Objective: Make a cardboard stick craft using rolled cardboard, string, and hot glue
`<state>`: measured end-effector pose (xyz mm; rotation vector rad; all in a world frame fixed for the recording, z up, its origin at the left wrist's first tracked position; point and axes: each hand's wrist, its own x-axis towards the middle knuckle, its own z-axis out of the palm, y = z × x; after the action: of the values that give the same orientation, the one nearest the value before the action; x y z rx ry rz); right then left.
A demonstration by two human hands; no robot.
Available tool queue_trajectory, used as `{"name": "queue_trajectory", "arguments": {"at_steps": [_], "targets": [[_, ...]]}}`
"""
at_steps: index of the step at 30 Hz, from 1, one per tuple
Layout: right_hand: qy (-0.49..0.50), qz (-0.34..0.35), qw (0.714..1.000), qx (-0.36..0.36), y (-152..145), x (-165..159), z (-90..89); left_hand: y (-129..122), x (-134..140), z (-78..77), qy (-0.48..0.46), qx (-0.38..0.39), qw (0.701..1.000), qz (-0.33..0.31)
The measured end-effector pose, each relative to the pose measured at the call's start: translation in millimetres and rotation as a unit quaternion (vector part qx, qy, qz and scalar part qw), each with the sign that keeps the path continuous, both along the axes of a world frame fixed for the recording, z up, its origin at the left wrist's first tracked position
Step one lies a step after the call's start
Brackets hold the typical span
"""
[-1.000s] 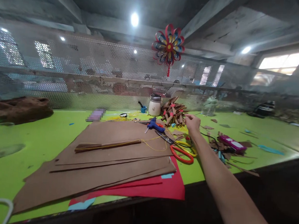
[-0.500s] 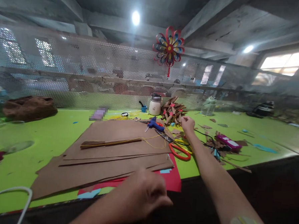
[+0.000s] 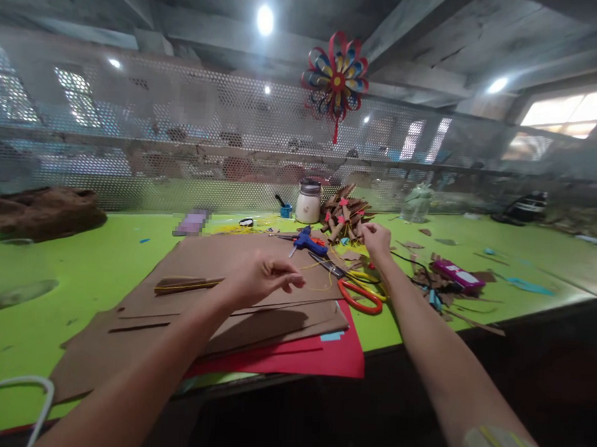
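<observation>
My left hand [image 3: 258, 275] hovers over a stack of brown paper sheets [image 3: 201, 252], fingertips pinched together, just right of a dark brown strip with a yellow wire [image 3: 185, 285] along it. I see nothing in that hand. My right hand [image 3: 375, 239] reaches further out, its fingers curled beside a pile of brown paper rolls [image 3: 343, 216]; what it pinches is too small to tell. A blue glue gun [image 3: 307, 243] lies between the two hands. Orange-handled scissors [image 3: 359, 297] lie under my right forearm.
A red sheet [image 3: 311, 361] sticks out under the brown stack on the green table [image 3: 101, 260]. A white jar [image 3: 308, 207], a pink object [image 3: 456, 274] among paper scraps, a brown bundle [image 3: 43, 210] and a white cable [image 3: 20, 386] are around. A mesh screen backs the table, with a paper flower [image 3: 335, 78] hanging.
My left hand has come into view and moved forward from the table's near edge over the brown sheets. My right hand has pulled back slightly to the left, beside the paper rolls.
</observation>
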<state>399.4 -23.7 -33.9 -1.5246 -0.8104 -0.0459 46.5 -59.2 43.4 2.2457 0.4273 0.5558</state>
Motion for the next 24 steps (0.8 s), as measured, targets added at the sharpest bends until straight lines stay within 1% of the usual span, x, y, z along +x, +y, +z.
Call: {"name": "queue_trajectory", "arguments": {"at_steps": [3,4,6,8,10,13,15,16,17,18,21,24], "targets": [[0.003,0.008,1.000,-0.004,0,-3,1.2,5,7,-13.9,0.040,0.003,0.998,-0.039],[0.003,0.010,1.000,-0.006,0,-4,1.6,6,8,-17.7,0.046,0.009,0.998,-0.042],[0.005,0.012,1.000,-0.010,0,-5,2.4,6,8,-23.1,0.051,0.038,0.998,-0.024],[0.008,0.014,1.000,-0.016,0,-6,3.0,2,7,-25.2,0.060,0.080,0.995,0.002],[0.010,0.020,0.999,-0.024,-2,-9,3.2,-4,4,-24.6,0.073,0.117,0.990,0.013],[0.009,0.035,0.999,-0.033,-7,-13,2.4,-13,1,-23.1,0.074,0.148,0.986,0.003],[0.011,0.044,0.998,-0.037,-9,-15,0.2,-17,0,-24.6,0.074,0.156,0.985,-0.011],[0.010,0.043,0.998,-0.041,-10,-16,-1.4,-17,0,-26.5,0.073,0.161,0.984,-0.012],[-0.004,0.025,0.998,-0.056,-9,-16,-3.2,-17,1,-29.0,0.075,0.166,0.983,-0.013],[-0.009,0.030,0.997,-0.074,-9,-16,-5.0,-16,2,-32.1,0.070,0.174,0.982,-0.009],[-0.005,0.044,0.996,-0.083,-8,-17,-8.6,-11,4,-42.0,0.053,0.196,0.979,-0.012],[-0.005,0.047,0.995,-0.084,-10,-18,-8.9,-8,5,-49.6,0.036,0.201,0.979,-0.013]]}}
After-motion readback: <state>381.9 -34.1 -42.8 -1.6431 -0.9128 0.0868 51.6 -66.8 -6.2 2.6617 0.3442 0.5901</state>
